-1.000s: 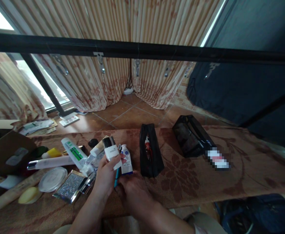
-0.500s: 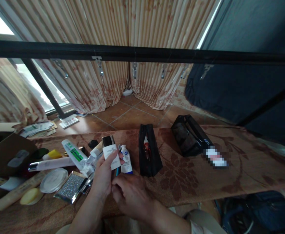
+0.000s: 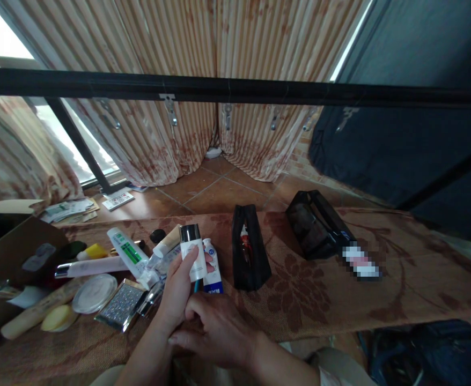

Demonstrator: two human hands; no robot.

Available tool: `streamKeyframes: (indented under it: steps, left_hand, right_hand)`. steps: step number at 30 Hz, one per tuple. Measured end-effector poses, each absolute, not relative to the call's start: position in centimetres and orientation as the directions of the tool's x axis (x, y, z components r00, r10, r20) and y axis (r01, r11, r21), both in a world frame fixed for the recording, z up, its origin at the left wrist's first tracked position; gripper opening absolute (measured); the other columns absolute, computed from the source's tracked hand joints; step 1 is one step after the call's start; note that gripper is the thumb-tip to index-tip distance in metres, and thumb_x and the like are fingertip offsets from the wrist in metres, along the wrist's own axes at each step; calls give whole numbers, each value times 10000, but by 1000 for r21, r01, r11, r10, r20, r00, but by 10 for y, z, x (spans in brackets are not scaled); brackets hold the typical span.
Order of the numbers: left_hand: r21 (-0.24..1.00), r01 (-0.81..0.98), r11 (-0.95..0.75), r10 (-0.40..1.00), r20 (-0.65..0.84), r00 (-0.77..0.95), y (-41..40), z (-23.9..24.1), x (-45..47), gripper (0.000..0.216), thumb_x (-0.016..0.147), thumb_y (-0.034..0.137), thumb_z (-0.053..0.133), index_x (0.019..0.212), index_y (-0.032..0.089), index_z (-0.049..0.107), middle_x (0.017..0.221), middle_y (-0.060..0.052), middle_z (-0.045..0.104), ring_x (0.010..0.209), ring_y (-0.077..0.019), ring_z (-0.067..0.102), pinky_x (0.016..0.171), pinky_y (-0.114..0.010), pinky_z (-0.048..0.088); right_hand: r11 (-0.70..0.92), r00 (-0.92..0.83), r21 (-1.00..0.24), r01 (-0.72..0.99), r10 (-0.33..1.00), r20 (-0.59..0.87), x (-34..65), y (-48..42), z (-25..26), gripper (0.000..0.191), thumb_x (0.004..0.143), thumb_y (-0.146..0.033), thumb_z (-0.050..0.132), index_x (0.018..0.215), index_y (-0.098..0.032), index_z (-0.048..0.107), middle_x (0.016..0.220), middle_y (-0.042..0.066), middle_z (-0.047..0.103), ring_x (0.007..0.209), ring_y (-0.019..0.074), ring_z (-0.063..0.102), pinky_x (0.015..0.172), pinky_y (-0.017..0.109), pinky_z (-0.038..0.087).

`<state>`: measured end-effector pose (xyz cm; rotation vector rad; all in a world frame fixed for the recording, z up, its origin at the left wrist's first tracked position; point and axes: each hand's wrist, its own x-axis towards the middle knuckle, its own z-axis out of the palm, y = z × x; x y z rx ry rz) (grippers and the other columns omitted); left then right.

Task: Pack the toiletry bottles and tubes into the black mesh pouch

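Observation:
My left hand [image 3: 179,289] is closed round a small white tube with a silver-grey cap [image 3: 192,251], held upright above the table. A thin blue stick [image 3: 196,286] shows just under that tube. My right hand [image 3: 215,332] lies just below and right of the left, fingers curled near the tube's base; what it holds, if anything, is hidden. Behind the tube stands a white and blue bottle [image 3: 212,266]. An open black pouch [image 3: 248,254] with a red item inside lies to the right.
A patterned brown cloth [image 3: 319,292] covers the table. Left of my hands lie several toiletries: a green-striped tube [image 3: 127,253], a long pink tube [image 3: 93,266], a round white lid [image 3: 94,286], a glittery case [image 3: 122,303]. A second black pouch [image 3: 314,224] sits farther right. A black bar [image 3: 235,91] crosses overhead.
The white tube has turned more upright in my left hand and shifted slightly right. My right hand has slid left under the left hand.

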<state>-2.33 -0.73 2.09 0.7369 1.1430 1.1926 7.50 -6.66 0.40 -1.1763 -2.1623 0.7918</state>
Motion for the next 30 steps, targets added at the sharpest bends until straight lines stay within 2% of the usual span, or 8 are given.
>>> streamKeyframes:
  steps: [8,21,30]
  left_hand:
    - [909,-320,269,955,-295,-37,-9,24,-24,360,730,472,656,881,147,682,741,-36,679,600,-143,629,582,-233,516]
    - [901,-326,286,946,-319,-53,-10,28,-23,363,660,466,711,787,131,655,674,-31,657,543,-140,599,513,-238,478]
    - [903,-332,272,954,-298,-29,-10,27,-23,338,685,466,695,715,132,652,665,-39,658,540,-136,596,504,-228,458]
  right_hand:
    - [445,-462,-714,540,866,191,73,-67,1,321,749,-490,657,800,-211,507,722,-43,593,642,108,527,547,221,321]
    - [440,-452,-718,539,871,194,71,-68,0,290,748,-437,663,752,-201,495,699,-51,580,628,95,512,555,218,306]
    - [409,-434,-732,544,884,172,70,-69,-1,264,755,-401,646,719,-202,477,656,-53,563,593,89,499,523,196,299]
